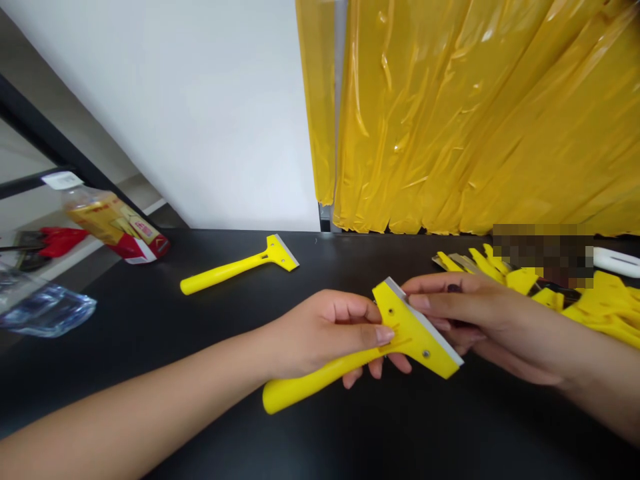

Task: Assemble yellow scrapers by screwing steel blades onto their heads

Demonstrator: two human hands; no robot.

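A yellow scraper [330, 375] with a metal blade along its wide head is held above the black table. My left hand [340, 330] is closed round its neck, thumb pressed on top and fingers underneath. The handle points down and to the left. My right hand [465, 310] is closed at the head's far edge, its thumb and fingers pinching the silvery blade [434, 328]. A small dark spot shows among the right fingers; I cannot make out what it is. Beyond my left hand, a second yellow scraper [235, 268] lies flat on the table.
On the right lies a pile of yellow scraper parts [600, 307], beside a white object [617, 261]. A tilted drink bottle [113, 220] and a clear bottle [45, 303] are at the left. Yellow plastic strips [465, 120] and a white panel [220, 100] border the black table [200, 427].
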